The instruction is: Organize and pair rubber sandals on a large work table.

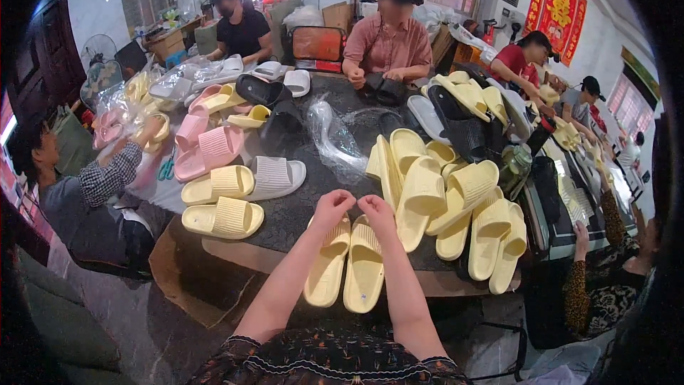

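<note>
Yellow slippers (347, 267) lay paired at the surface (299, 214) edge, six o'clock; left hand (332, 207) and right hand (373, 208) fingers pinched their tops. Bare room lay at twelve o'clock.

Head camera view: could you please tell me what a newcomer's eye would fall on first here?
First, the left hand and right hand meeting over a pair of pale yellow slippers at the dark table's near edge. Just right of them sprawls a heap of yellow slippers, while pink slippers lie at the far left. People sit working around the table.
</note>
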The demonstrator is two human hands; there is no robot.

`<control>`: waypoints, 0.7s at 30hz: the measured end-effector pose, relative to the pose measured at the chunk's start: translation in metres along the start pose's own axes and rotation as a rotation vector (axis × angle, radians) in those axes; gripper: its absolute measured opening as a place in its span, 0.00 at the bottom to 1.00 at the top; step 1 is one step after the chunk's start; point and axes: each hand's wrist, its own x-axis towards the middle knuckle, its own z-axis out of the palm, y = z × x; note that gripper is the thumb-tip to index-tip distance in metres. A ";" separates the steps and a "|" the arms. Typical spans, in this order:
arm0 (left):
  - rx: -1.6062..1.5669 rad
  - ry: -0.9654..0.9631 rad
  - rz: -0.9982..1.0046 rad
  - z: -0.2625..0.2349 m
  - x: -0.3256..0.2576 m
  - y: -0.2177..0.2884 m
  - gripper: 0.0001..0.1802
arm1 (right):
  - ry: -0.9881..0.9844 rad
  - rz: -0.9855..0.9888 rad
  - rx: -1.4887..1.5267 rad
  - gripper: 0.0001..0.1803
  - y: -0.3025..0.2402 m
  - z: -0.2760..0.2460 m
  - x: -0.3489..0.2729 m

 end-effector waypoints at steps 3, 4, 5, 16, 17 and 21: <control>-0.150 0.138 0.025 -0.001 0.001 0.004 0.05 | 0.079 -0.094 0.010 0.06 0.005 -0.004 0.001; -0.154 0.151 -0.019 -0.003 0.000 0.005 0.06 | 0.062 -0.092 -0.014 0.06 0.004 -0.002 0.001; -0.152 0.154 -0.018 -0.005 -0.001 0.005 0.06 | 0.046 -0.090 -0.039 0.06 0.002 0.000 0.001; -0.068 0.126 0.019 -0.004 0.002 -0.001 0.05 | 0.021 -0.082 0.033 0.06 0.003 0.001 0.003; -0.044 0.075 -0.001 -0.002 0.001 0.000 0.06 | 0.024 -0.085 0.027 0.06 0.003 0.002 0.003; 0.061 0.210 0.084 0.007 0.001 0.001 0.06 | 0.038 0.013 -0.004 0.06 0.004 -0.002 0.005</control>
